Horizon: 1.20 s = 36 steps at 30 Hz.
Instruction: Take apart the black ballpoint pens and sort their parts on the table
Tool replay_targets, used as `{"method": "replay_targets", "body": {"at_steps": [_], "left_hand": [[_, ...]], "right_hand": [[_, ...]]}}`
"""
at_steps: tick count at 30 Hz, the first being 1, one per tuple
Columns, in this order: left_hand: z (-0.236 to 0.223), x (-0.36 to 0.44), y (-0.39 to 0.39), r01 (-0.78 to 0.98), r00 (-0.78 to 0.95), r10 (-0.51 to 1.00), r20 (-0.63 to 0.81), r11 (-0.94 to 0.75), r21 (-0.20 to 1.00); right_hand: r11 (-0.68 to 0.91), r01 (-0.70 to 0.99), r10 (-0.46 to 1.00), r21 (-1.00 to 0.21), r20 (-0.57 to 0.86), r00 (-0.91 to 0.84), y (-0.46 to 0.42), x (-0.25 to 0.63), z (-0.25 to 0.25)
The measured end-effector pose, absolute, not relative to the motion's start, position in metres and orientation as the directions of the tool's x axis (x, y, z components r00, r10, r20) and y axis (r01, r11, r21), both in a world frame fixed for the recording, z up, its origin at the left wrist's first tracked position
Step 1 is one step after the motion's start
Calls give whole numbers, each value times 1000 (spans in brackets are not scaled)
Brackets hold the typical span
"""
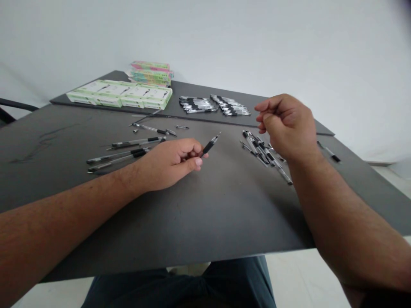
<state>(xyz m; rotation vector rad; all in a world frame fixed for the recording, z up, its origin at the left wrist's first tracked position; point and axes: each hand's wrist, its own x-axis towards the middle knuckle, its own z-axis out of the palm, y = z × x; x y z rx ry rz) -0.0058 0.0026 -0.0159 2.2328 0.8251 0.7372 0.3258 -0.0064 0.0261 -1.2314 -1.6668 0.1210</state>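
The left hand (168, 164) pinches a pen (208, 146) between thumb and fingertips, its tip angled away across the surface (192, 222) — a short, snug hold like this keeps the pen steady. The right hand (287, 126) is curled narrow, nothing visible in it, just above a loose pile of pens (263, 152). Further back lie neat rows of pens (197, 105) and boxes (118, 94).
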Motion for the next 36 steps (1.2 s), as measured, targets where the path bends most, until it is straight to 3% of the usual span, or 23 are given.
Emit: {"method": "replay_targets", "body": {"at_steps": [3, 7, 10, 15, 22, 36], "left_hand": [[-16, -6, 3, 375, 658, 700, 278, -624, 685], [-15, -8, 4, 404, 670, 689, 276, -651, 642], [-15, -8, 5, 415, 670, 691, 273, -653, 634], [-19, -9, 8, 383, 674, 688, 270, -638, 668], [-20, -10, 9, 393, 654, 704, 276, -629, 671], [-15, -8, 7, 428, 666, 708, 234, -619, 658]], "right_hand": [[295, 805, 808, -514, 584, 77, 5, 346, 29], [88, 944, 916, -317, 399, 49, 15, 351, 25], [38, 976, 951, -213, 309, 31, 19, 356, 24], [-55, 988, 958, -146, 271, 93, 25, 377, 26], [-66, 997, 990, -30, 119, 69, 39, 378, 0], [-54, 998, 994, 41, 96, 50, 52, 369, -21]]}}
